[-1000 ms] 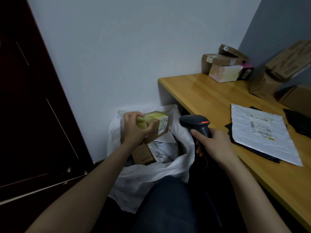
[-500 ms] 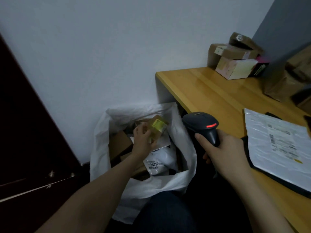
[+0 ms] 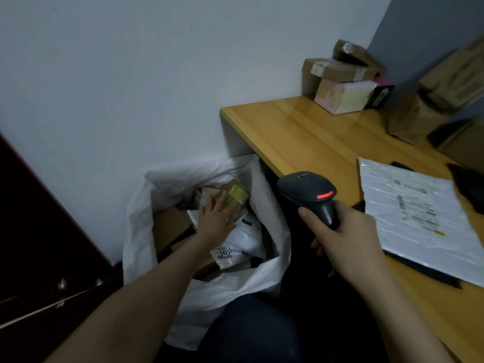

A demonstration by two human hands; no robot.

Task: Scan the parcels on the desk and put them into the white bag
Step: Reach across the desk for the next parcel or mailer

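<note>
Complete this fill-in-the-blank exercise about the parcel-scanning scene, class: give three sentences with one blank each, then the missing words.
1. The right hand grips a black ____.
2. The left hand touches a small box inside the white ____.
3. The flat white mailer lies on the wooden ____.

Missing words: scanner; bag; desk.

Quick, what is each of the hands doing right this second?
Left hand: open, straight fingers lying on the small box inside the white bag.
Right hand: closed around the barcode scanner.
</note>
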